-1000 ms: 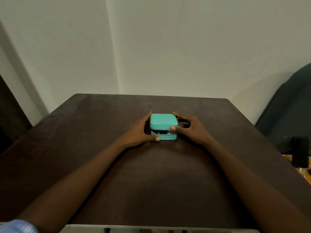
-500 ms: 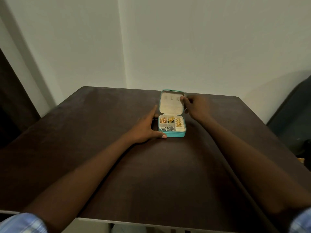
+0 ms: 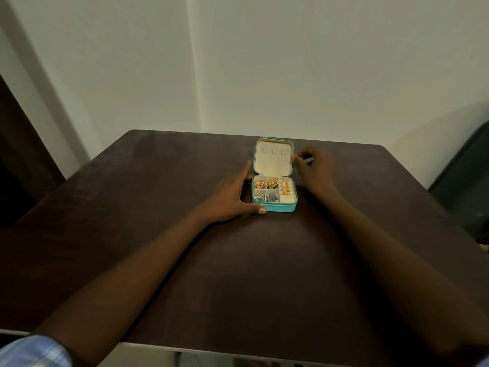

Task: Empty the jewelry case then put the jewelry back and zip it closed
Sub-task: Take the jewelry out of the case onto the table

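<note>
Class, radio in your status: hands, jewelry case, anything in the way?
Left hand bracing case base. Right hand pinching lid edge. Jewelry case open, jewelry inside. Nothing in the way.

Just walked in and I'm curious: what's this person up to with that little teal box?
A person is going through a small teal jewelry case on a dark table. The left hand braces the case's left side, thumb against the front corner. The right hand holds the lid upright by its right edge. Gold pieces and silver pieces sit in the compartments; nothing has been taken out yet.
</note>
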